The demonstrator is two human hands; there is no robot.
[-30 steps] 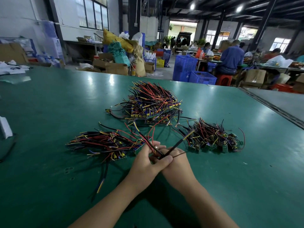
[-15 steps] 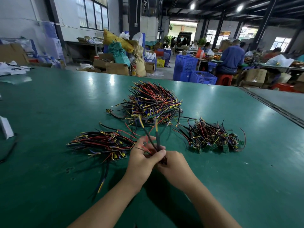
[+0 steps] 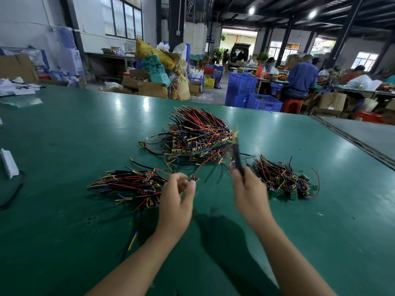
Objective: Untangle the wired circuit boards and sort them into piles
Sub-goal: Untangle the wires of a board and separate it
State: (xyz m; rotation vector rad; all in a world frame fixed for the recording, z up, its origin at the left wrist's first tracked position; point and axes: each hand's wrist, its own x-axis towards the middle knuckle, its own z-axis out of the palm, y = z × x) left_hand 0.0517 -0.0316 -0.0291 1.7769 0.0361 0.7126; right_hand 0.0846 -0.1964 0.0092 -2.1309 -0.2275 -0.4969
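Observation:
Three heaps of wired circuit boards lie on the green table: a big tangled pile at the back, a left pile and a right pile. My left hand pinches a small green board with a red wire beside the left pile. My right hand, blurred by motion, grips a black wire with a yellow tip that points up, just left of the right pile.
A loose black and yellow wire lies near my left forearm. A white block and a black cable sit at the left edge. Blue crates, boxes and seated workers are beyond the table.
My hands were together on one wired board. They have pulled apart: the left now holds the board by the left pile, and the right has swung a black wire toward the right pile.

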